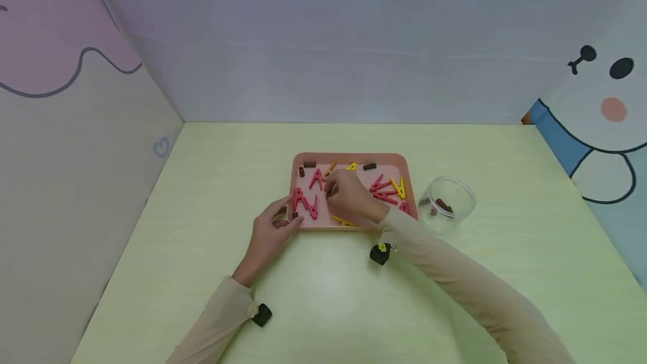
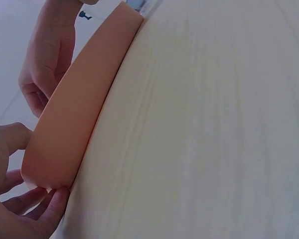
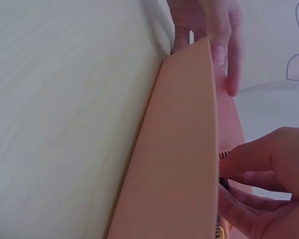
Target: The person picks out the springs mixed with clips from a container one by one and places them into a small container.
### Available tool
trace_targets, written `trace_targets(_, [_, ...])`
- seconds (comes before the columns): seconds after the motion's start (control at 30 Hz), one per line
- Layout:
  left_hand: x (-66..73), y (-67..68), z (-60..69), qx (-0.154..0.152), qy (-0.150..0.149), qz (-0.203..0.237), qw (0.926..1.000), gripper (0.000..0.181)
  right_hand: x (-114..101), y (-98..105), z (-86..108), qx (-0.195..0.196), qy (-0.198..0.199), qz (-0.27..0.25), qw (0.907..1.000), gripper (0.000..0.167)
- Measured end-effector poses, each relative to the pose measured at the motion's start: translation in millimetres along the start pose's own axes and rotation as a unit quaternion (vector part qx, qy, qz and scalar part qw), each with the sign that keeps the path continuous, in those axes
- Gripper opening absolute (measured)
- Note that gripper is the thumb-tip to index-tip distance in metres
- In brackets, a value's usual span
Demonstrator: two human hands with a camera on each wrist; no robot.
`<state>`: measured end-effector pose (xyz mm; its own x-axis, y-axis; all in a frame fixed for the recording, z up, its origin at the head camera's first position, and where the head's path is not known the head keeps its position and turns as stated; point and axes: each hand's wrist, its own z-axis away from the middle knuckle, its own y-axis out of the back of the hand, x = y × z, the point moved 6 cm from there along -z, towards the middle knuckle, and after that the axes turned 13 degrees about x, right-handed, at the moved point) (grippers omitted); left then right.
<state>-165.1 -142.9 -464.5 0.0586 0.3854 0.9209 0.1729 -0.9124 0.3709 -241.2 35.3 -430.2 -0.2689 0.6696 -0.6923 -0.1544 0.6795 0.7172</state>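
Note:
A shallow pink tray point(image 1: 349, 158) lies on the table with red clothespins point(image 1: 316, 179), yellow clothespins point(image 1: 398, 189) and several small dark brown cylinders point(image 1: 370, 167) scattered in it. My left hand point(image 1: 270, 229) grips the tray's near left corner, some fingers against the outer wall, others over the rim. Inside the tray, left of its middle, my right hand point(image 1: 350, 194) has its fingertips together. The right wrist view shows that hand point(image 3: 274, 181) pinching a dark ribbed cylinder point(image 3: 224, 183), mostly hidden by the fingers and the tray wall.
A clear round tub point(image 1: 449, 198) stands just right of the tray, with a few brown pieces inside. Pale table surface point(image 1: 323, 285) surrounds both. Walls with cartoon drawings rise at the back and sides.

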Motion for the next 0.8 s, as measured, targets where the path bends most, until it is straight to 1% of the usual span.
trace_targets(0.23, [1.3, -0.8, 0.3, 0.0, 0.0, -0.011, 0.9999, 0.057, -2, 12, 5.6, 0.013, 0.015, -0.004, 0.9998, 0.013])
trace_targets(0.37, [1.8, -1.1, 0.5, 0.001, 0.0, -0.015, 0.9999, 0.057, -2, 19, 9.3, 0.023, 0.016, -0.005, 0.9996, 0.013])
trace_targets(0.43, [2.0, -1.4, 0.6, 0.001, -0.001, -0.016, 0.9999, 0.057, -3, 23, 10.9, 0.028, 0.013, -0.003, 0.9995, 0.013])
trace_targets(0.67, [2.0, -1.3, 1.3, 0.001, -0.005, -0.019, 0.9998, 0.057, -2, 33, 17.3, 0.032, -0.015, -0.008, 0.9993, 0.016])
trace_targets(0.8, [2.2, -0.4, 1.8, 0.001, -0.008, -0.014, 0.9999, 0.057, -3, 39, 20.3, 0.036, -0.003, -0.005, 0.9993, 0.016])
